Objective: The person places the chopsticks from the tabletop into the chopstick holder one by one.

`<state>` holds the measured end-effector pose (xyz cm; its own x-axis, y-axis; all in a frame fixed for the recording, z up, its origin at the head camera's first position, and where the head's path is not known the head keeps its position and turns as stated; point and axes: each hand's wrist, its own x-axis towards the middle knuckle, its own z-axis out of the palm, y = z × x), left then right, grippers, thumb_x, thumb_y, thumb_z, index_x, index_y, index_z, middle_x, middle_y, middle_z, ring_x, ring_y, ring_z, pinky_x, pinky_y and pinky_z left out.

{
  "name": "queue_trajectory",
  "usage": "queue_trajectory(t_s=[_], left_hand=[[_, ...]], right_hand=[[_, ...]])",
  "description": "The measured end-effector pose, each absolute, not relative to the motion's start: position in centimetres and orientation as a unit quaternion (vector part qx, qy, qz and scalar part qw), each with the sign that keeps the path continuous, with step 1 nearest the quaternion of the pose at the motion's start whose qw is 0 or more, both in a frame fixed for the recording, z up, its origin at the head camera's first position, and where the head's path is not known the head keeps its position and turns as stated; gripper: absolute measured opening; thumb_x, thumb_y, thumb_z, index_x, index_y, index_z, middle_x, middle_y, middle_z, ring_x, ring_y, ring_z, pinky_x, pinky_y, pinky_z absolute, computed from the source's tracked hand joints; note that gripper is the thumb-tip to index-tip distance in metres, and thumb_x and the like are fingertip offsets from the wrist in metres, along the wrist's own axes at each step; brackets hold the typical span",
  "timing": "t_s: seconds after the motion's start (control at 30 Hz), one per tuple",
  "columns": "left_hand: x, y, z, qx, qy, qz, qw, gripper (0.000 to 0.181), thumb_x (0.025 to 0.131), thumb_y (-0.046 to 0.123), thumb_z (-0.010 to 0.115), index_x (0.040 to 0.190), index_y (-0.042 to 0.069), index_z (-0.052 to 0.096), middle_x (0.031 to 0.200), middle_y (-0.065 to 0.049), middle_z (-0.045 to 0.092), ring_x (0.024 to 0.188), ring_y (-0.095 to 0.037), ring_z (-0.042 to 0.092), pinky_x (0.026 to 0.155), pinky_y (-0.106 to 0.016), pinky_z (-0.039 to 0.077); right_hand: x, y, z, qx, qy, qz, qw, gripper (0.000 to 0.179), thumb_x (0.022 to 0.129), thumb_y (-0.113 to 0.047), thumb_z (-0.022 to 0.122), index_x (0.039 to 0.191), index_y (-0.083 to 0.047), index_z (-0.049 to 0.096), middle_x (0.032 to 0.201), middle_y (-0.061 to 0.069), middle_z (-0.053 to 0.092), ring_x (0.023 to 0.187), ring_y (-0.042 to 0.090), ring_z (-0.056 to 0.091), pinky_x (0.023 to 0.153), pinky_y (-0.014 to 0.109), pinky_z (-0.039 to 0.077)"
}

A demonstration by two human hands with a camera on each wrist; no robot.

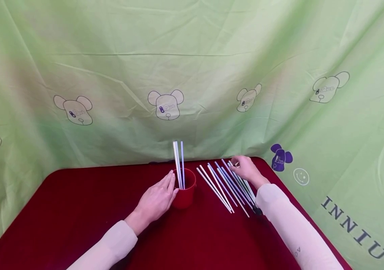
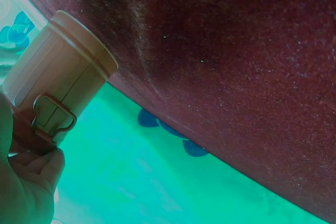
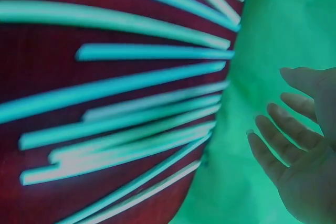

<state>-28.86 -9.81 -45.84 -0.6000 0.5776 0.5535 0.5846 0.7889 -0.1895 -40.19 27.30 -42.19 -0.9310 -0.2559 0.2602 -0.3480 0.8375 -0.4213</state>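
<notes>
A red cup (image 1: pixel 183 197) with a small wire handle (image 2: pixel 54 115) on its side stands upright on the table. Several white and blue straws (image 1: pixel 178 161) lean inside it. My left hand (image 1: pixel 156 197) holds the cup at its left rim, thumb in front and fingers along the side; in the left wrist view its fingertips are right at the rim. To the right of the cup, loose straws (image 1: pixel 223 187) lie fanned out. Over their far ends hovers my right hand (image 1: pixel 245 167); the right wrist view shows its fingers spread and slightly bent, with nothing between them.
A dark red cloth (image 1: pixel 70 217) covers the table. Green fabric (image 1: pixel 205 48) with printed bear heads hangs close behind the table's far edge and along both sides. The dark wrist camera (image 1: pixel 257 210) sits over the near ends of the loose straws.
</notes>
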Motion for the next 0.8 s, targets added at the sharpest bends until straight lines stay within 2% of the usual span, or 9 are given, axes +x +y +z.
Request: queue_trajectory(t_s=[0.1, 0.4, 0.57, 0.8], left_hand=[[-28.9, -9.8, -45.8, -0.325, -0.895, -0.004, 0.306, 0.054, 0.104, 0.027, 0.059, 0.139, -0.014, 0.054, 0.145, -0.029, 0.054, 0.135, -0.033, 0.055, 0.107, -0.039, 0.050], [-28.7, -9.7, -45.7, -0.317, -0.902, 0.006, 0.292, 0.053, 0.107, 0.028, 0.053, 0.141, -0.012, 0.053, 0.147, -0.027, 0.053, 0.138, -0.030, 0.053, 0.110, -0.037, 0.047], [-28.8, -9.8, -45.6, -0.322, -0.898, 0.003, 0.301, 0.053, 0.106, 0.027, 0.054, 0.140, -0.013, 0.053, 0.146, -0.027, 0.054, 0.137, -0.031, 0.054, 0.110, -0.037, 0.047], [-28.8, -9.8, -45.6, -0.323, -0.897, -0.001, 0.301, 0.053, 0.105, 0.027, 0.056, 0.139, -0.014, 0.054, 0.145, -0.028, 0.054, 0.136, -0.032, 0.055, 0.108, -0.038, 0.048]], right_hand=[[-40.3, 28.7, -42.8, 0.145, -0.963, 0.210, 0.091, 0.030, 0.091, -0.012, 0.072, 0.112, 0.008, 0.068, 0.111, 0.026, 0.070, 0.104, 0.043, 0.066, 0.091, 0.056, 0.053], [-40.1, 32.5, -44.7, 0.114, -0.974, 0.181, 0.068, 0.030, 0.089, -0.007, 0.071, 0.111, 0.011, 0.066, 0.109, 0.030, 0.065, 0.102, 0.045, 0.061, 0.089, 0.058, 0.050], [-39.7, 34.0, -45.5, 0.083, -0.982, 0.161, 0.062, 0.032, 0.089, -0.005, 0.068, 0.115, 0.013, 0.062, 0.110, 0.033, 0.060, 0.104, 0.048, 0.057, 0.088, 0.059, 0.049], [-39.7, 35.5, -46.5, 0.024, -0.984, 0.168, 0.052, 0.039, 0.091, -0.007, 0.068, 0.121, 0.015, 0.056, 0.109, 0.033, 0.063, 0.104, 0.050, 0.061, 0.089, 0.059, 0.050]])
